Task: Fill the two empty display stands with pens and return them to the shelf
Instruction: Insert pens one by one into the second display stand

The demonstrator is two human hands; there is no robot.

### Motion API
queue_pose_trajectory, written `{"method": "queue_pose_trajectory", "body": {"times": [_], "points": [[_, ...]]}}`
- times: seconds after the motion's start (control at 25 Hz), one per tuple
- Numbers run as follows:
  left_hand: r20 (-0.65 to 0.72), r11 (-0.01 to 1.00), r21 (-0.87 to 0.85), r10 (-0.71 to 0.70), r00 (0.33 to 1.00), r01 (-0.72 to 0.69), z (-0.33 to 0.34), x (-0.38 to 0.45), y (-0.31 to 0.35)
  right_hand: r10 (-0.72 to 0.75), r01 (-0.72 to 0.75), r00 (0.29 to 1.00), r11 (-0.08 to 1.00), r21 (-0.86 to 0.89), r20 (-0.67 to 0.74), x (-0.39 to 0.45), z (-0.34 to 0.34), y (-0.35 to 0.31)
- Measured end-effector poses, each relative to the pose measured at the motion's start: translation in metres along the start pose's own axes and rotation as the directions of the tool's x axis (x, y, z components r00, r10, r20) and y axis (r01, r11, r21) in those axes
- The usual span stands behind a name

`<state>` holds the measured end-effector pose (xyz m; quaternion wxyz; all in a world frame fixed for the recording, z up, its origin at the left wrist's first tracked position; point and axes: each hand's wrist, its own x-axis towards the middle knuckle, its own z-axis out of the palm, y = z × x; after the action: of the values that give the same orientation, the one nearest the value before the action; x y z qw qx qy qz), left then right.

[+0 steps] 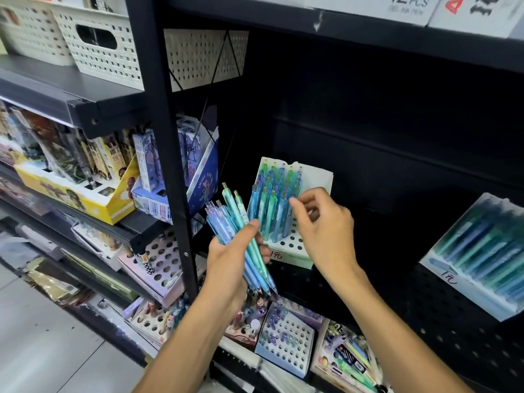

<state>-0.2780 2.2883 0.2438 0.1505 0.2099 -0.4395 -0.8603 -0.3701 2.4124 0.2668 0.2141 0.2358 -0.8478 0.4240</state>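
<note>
Where the lowest shelf meets the bottom edge of view, a white perforated stand [286, 343] holds only a few purple pens among many vacant holes, and a mixed tray [347, 354] to its right carries assorted coloured pens; both are partly hidden by the forearms. Above these, the left hand [229, 259] grips a bundle of pens [241, 239] in blue and teal shades, fingers and thumb curled round the barrels, clicker ends pointing up and tips down. Just right of it, the right hand [323, 225] has its fingers loosely curled with thumb and forefinger close together at the near pens of the display stand [289, 245]; whether they pinch a pen cannot be told. This white stand rests on the black perforated shelf [425, 310], its rear rows filled with upright blue and green pens, its front rows showing open holes, and its front label partly covered by the left hand. Farther right on that shelf, a second stand [482, 251] is packed with blue-green pens, blurred and cut off by the frame edge. Left of the black upright [161, 137], a yellow box [93, 199] and a blue box [158, 199] hold packaged pens, their print illegible. Topmost, cream perforated baskets [105, 49] sit with contents unseen.
</note>
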Motion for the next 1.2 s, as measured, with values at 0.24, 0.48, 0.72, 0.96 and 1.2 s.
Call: {"method": "queue_pose_trajectory", "body": {"times": [0.24,0.48,0.72,0.96,1.2], "points": [[0.225,0.998,0.065,-0.016,0.974,0.001,0.008,-0.011,0.000,0.069,-0.384,0.826,0.795,0.470,0.559,-0.002,-0.016,-0.032],[0.147,0.994,0.112,-0.021,0.989,0.004,0.000,-0.003,0.003,0.332,-0.348,0.927,0.595,0.725,0.172,0.017,-0.036,-0.024],[0.010,0.998,0.056,0.035,0.999,-0.035,-0.010,0.006,0.002,0.202,-0.195,0.979,0.935,0.295,0.007,0.004,-0.027,0.002],[0.034,0.998,0.050,0.043,0.998,-0.044,-0.009,0.007,-0.001,0.180,-0.178,0.983,0.938,0.298,0.021,0.000,-0.013,0.012],[0.084,0.998,0.043,0.049,0.995,-0.053,-0.005,0.005,-0.006,0.077,-0.093,0.980,0.992,0.083,0.184,-0.001,0.002,0.010]]}}
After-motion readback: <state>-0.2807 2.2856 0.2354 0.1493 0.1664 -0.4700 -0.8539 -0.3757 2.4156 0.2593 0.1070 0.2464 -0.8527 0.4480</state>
